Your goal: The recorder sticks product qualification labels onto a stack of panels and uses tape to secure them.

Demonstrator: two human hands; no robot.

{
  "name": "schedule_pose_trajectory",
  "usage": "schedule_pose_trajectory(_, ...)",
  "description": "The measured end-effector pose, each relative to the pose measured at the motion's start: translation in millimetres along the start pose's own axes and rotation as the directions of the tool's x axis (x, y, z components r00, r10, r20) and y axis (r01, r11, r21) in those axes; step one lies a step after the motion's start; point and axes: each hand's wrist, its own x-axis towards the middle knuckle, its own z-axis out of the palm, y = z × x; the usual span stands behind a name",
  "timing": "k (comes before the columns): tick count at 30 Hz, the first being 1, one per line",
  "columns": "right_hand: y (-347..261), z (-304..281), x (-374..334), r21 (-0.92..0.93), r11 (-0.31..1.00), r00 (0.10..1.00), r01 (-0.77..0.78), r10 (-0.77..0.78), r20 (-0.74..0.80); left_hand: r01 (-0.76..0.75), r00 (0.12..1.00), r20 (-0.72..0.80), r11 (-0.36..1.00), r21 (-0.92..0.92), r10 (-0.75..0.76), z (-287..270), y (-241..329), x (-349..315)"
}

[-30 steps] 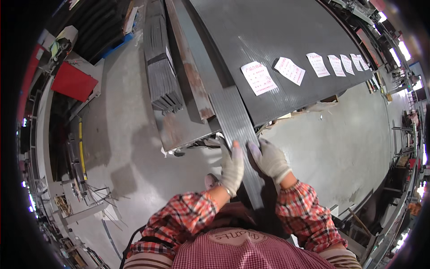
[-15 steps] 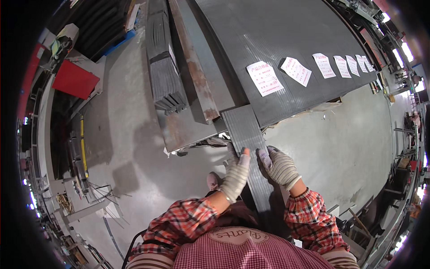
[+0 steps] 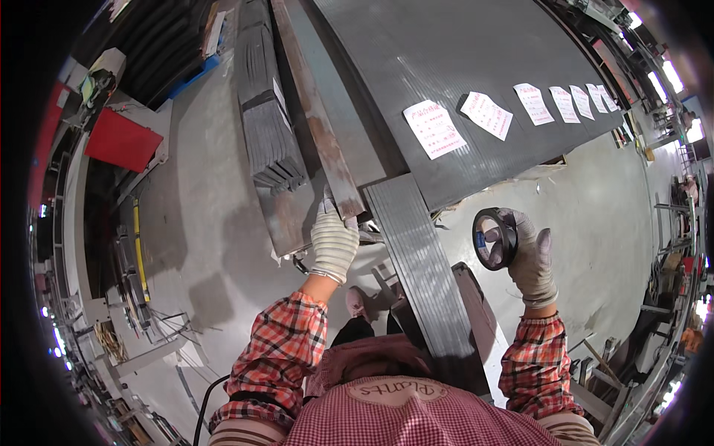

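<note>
A long grey ribbed strip (image 3: 416, 245) runs from the table's edge toward my body. My left hand (image 3: 335, 241), in a striped pale glove, grips the near end of a rusty metal bar (image 3: 316, 123) on the table; its fingertips are partly hidden beside the bar. To the right of the strip, my right hand (image 3: 532, 264), gloved as well, holds up a roll of black tape (image 3: 494, 238) by its ring, with the thumb apart. Neither hand touches the strip.
A bundle of dark grey strips (image 3: 271, 141) lies left of the bar. On the right, a broad grey ribbed stack (image 3: 476, 44) carries several white printed labels (image 3: 433, 128). A red box (image 3: 123, 140) stands far left on the grey floor (image 3: 201, 230).
Both hands have left the ribbed strip. My left hand went forward and left to the bar, whose end has come slightly nearer. My right hand moved right and now holds the tape roll.
</note>
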Motion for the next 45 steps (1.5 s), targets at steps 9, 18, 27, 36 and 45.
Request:
schedule_pose_trajectory(9, -54.1, 74.7, 12.9, -0.177, 0.984, 0.678, 0.002, 0.128, 0.724, -0.141, 0.970, -0.021, 0.488, -0.861, 0.244, -110.5, 89.4, -43.7)
schedule_pose_trajectory(18, -93.9, 54.0, 72.3, -0.679, 0.521, 0.689, 0.517, 0.219, 0.691, 0.389, 0.894, 0.448, 0.501, -0.773, -0.003, -122.8, 45.3, -48.4)
schedule_pose_trajectory(27, 214.3, -48.1, 119.6, -0.201, 0.939, 0.705, -0.279, 0.342, 0.622, 0.639, 0.737, 0.652, 0.133, -0.758, 0.178, 42.9, -2.1, -65.4)
schedule_pose_trajectory(36, 45.5, 83.3, 26.9, -0.675, 0.724, 0.967, -0.146, 0.249, 0.057, 0.757, 0.573, 0.819, 0.371, -0.537, 0.016, 48.5, -21.7, -68.1)
schedule_pose_trajectory(45, 84.0, 118.1, 2.9, -0.997, -0.008, 0.993, -0.072, -0.094, -0.070, 0.466, 0.883, 0.460, 0.296, -0.834, -0.092, -67.0, 47.3, -43.5)
